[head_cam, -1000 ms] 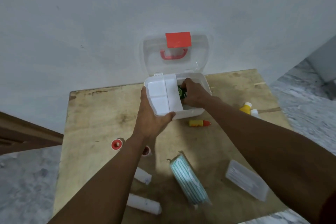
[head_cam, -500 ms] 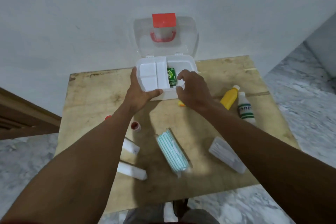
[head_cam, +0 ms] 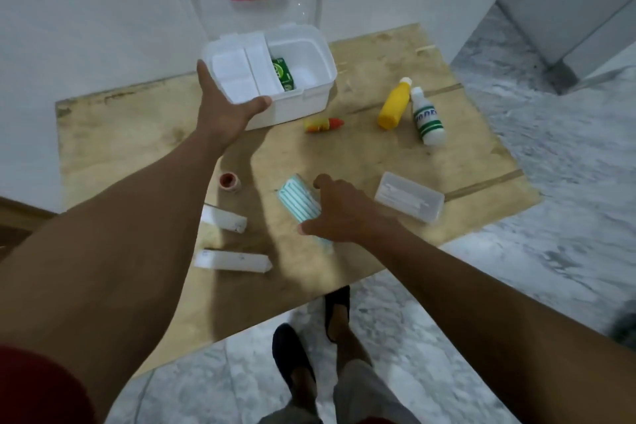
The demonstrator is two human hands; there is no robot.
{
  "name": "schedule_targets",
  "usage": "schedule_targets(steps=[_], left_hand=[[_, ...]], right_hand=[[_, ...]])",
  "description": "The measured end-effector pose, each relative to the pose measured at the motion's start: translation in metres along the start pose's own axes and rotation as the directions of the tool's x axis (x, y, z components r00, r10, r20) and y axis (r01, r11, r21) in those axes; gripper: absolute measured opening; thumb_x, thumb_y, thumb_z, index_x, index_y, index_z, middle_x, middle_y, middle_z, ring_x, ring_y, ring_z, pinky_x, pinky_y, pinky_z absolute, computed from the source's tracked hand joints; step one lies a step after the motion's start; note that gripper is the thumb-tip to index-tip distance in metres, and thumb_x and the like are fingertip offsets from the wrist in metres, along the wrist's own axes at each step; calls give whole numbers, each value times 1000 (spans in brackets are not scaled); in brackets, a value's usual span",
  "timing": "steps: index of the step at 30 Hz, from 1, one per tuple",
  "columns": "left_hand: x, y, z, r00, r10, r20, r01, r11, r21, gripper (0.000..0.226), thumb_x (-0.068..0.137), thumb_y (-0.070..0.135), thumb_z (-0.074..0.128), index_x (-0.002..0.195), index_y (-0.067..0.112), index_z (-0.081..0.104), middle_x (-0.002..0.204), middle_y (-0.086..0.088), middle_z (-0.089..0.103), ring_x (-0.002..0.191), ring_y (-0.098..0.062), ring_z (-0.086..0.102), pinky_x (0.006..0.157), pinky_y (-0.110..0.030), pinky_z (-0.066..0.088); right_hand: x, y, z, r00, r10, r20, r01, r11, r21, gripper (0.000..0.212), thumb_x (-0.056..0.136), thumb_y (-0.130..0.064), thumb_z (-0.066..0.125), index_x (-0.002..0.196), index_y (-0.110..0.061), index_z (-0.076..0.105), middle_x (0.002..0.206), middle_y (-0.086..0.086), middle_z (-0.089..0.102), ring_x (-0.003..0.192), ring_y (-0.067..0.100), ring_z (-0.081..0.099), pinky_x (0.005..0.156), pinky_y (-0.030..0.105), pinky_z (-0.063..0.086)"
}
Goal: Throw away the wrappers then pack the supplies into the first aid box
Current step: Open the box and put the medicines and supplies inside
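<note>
clasping white first aid box (head_cam: 300,102) (lid up), left hand (head_cam: 223,107); right hand (head_cam: 344,213) grip round teal-striped mask pack (head_cam: 296,200)

A red sleeve (head_cam: 31,385) covers the upper left arm. Both forearms are bare down to the left hand (head_cam: 223,110) and right hand (head_cam: 344,213). Grey shorts (head_cam: 358,392) leave the lower legs bare, and the feet wear dark slip-on shoes (head_cam: 292,354).
</note>
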State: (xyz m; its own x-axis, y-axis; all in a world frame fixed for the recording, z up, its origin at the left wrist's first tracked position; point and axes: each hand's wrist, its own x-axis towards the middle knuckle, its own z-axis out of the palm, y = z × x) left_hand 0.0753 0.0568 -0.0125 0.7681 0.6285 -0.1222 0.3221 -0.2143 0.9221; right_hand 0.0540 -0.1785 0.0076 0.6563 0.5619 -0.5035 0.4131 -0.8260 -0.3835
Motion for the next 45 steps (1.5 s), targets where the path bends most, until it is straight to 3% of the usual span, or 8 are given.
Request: schedule_targets(steps=[4, 11, 18, 22, 26, 34, 38, 45], left_hand=[[0, 0, 0, 1000, 8, -1, -8, 1000, -16, 123, 74, 29, 85, 155, 14, -7, 153, 0, 31, 131, -8, 33, 115, -39, 33], [-3, 5, -2, 1000, -8, 10, 9, 998, -62, 121, 72, 22, 87, 154, 15, -2, 149, -1, 33, 131, -12, 36, 114, -43, 36], [-6, 10, 0, 1000, 21, 4, -20, 991, -134, 112, 74, 9, 84, 153, 17, 6, 134, 9, 33, 123, -8, 37, 100, -28, 38], [-2, 7, -1, 999, 43, 5, -42, 987, -158, 107, 69, 11, 88, 148, 19, 17, 137, 7, 43, 120, -3, 49, 97, -23, 46], [1, 8, 2, 998, 59, -18, -61, 987, -147, 102, 66, 23, 87, 144, 21, 22, 132, 16, 45, 119, 7, 49, 91, -17, 50], [1, 11, 2, 997, 74, -8, -74, 985, -157, 98, 68, 22, 86, 142, 28, 22, 133, 9, 46, 121, 1, 50, 90, -19, 52], [1, 12, 1, 997, 72, -11, -73, 984, -162, 93, 69, 17, 84, 131, 43, 20, 129, 11, 46, 112, 14, 50, 80, -7, 48], [4, 6, 2, 992, 127, -25, -130, 975, -181, 96, 68, 14, 86, 138, 24, 22, 125, 13, 45, 113, 9, 49, 82, -10, 49]], right_hand=[[0, 1, 5, 1000, -15, -23, 15, 999, 38, 62, 79, -39, 72, 127, -12, 45, 120, 8, 61, 103, 23, 60, 70, 29, 41], [11, -4, -73, 966, -44, -255, 57, 997, 46, 54, 76, -34, 72, 121, -11, 51, 115, 8, 64, 102, 26, 63, 76, 33, 50], [75, -13, -172, 890, -160, -427, 81, 977, -197, 49, 81, -25, 64, 127, -26, 49, 111, 15, 54, 100, 39, 59, 77, 36, 45], [114, -28, -195, 896, -297, -329, 74, 832, -549, 38, 85, -15, 66, 120, -13, 51, 109, 15, 55, 96, 35, 59, 68, 34, 40], [148, -43, -190, 939, -325, -111, 195, 771, -606, 29, 84, -11, 66, 111, -9, 54, 110, 12, 60, 101, 31, 59, 73, 34, 46], [188, -46, -150, 975, -206, 82, 221, 936, -273, 23, 81, -8, 65, 102, -1, 62, 105, 12, 67, 81, 23, 58, 57, 26, 43], [190, -50, -145, 994, -100, 46, 105, 988, -113, 29, 74, -17, 79, 70, -10, 51, 74, 1, 55, 74, 19, 56, 53, 22, 38], [192, -62, -129, 999, 21, -32, -18, 995, 97, 25, 77, -7, 74, 102, -1, 70, 101, 13, 70, 98, 27, 65, 91, 39, 54]])
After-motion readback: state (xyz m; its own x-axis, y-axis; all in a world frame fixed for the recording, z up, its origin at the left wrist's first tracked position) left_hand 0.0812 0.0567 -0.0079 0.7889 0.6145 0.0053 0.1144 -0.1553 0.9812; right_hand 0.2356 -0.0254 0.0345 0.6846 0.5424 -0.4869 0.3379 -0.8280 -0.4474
